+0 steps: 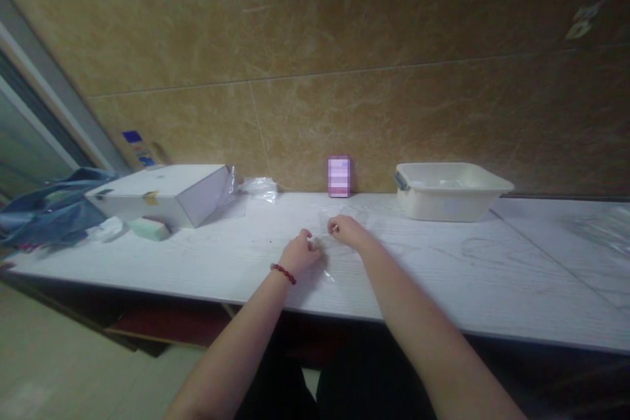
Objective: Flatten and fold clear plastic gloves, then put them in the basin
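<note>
My left hand, with a dark red beaded bracelet at its wrist, is low over the white tabletop. Its fingers are slightly curved and apart, and nothing plainly shows in them. Just to the right, my right hand is closed, thumb and fingertips curled together. Whatever it pinches is too small or too clear to make out. Thin clear plastic lies on the table right behind this hand. A small shiny clear piece shows on the tabletop below and between both hands.
Against the tiled wall leans a phone with a blurred screen. A cream plastic basin stands at right. Leftward are a white box, crumpled clear plastic, a pale green block and blue denim cloth. More clear plastic lies far right.
</note>
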Demonstrator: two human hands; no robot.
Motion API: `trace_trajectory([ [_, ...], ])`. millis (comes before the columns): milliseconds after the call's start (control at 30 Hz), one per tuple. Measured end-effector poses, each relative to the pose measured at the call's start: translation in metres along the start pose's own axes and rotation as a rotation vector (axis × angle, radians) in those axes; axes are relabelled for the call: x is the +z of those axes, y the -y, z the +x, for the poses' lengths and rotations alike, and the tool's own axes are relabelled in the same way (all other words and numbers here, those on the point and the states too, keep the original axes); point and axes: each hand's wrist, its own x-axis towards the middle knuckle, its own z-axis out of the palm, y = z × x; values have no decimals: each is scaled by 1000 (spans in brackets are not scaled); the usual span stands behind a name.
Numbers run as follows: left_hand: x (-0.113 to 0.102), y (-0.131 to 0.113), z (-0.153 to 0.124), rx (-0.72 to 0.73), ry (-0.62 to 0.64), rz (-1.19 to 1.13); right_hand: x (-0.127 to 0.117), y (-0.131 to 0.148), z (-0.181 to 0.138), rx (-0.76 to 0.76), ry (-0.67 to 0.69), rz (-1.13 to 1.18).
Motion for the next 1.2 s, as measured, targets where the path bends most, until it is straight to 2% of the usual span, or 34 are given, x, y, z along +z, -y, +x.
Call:
trace_trajectory([
  [133, -2, -13, -8, -67, -1, 83, -1, -5, 0, 56, 83, -1],
  [367, -1, -14, -19, 27, -97, 42, -8, -14, -3, 22, 164, 38],
  [500, -1, -10, -28, 99, -116, -66, -6, -24, -8, -48, 137, 84],
  [600, -1, -7, -33, 119, -100, -120, -5, -29, -11, -39, 95, 116],
  [767, -1, -2, -35, 142, -103, -32, -10, -28, -13, -80, 73, 73],
  [900, -10, 1, -14, 202, -87, -6, -11, -28, -14, -84, 71, 43],
  [1033, -22, 3, 33, 463, -15, 66, -9, -29, -14, -88, 58, 59],
  [1133, -23, 7, 61, 548, 129, 130, -9, -30, -14, -97, 65, 63],
  [1200, -20, 11, 68, 554, 205, 154, -8, -31, -13, -113, 63, 61],
])
